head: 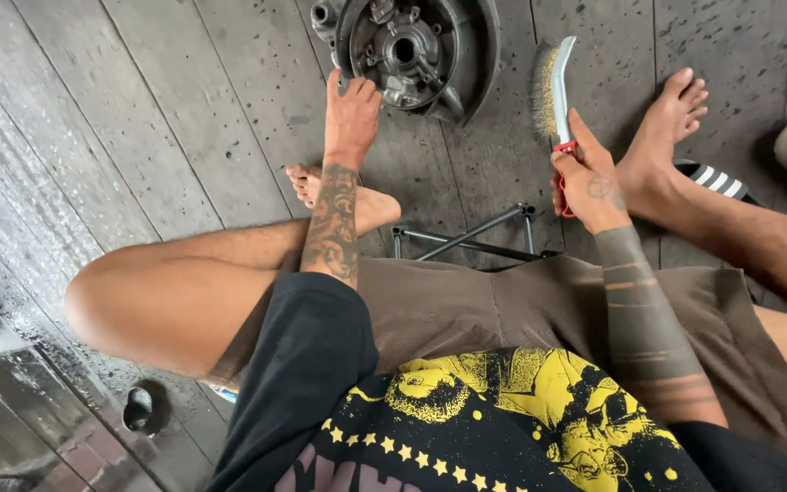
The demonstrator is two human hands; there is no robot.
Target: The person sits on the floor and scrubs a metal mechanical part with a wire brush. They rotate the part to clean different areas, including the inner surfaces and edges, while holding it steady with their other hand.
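Grey cast metal made up the thing in hand: a round, grimy brake backing plate with a hub and small springs at its centre (412,55), which lay on the wet, dark wooden plank floor (138,118) at the top of the head view, just ahead of me. My left hand (352,114) was stretched out to it, fingers loosely spread and resting against its lower left rim; from this angle I could not tell for sure whether the fingertips gripped the edge or only steadied it. My right hand (589,187) was closed firmly round the red handle of a wire brush with pale bristles and a curved metal back (546,91), which it held upright just to the right of the plate, bristles facing the plate but clear of it.

I judged the plate to be heavy and quite rigid, nothing that would flex or break, but oily-looking and set on wet boards, so likely to slide or rock if pushed at the rim. The thick outer lip seemed the safest hold; the springs and levers near the hub looked snaggy and best left alone. The brush I took to be light and stiff, with a grip only at its handle.

A low stool with a black metal frame (466,239) showed beneath my brown shorts. A black-and-white striped sandal (717,180) lay by my right foot, and a small dark cap (138,410) sat on the floor at lower left.
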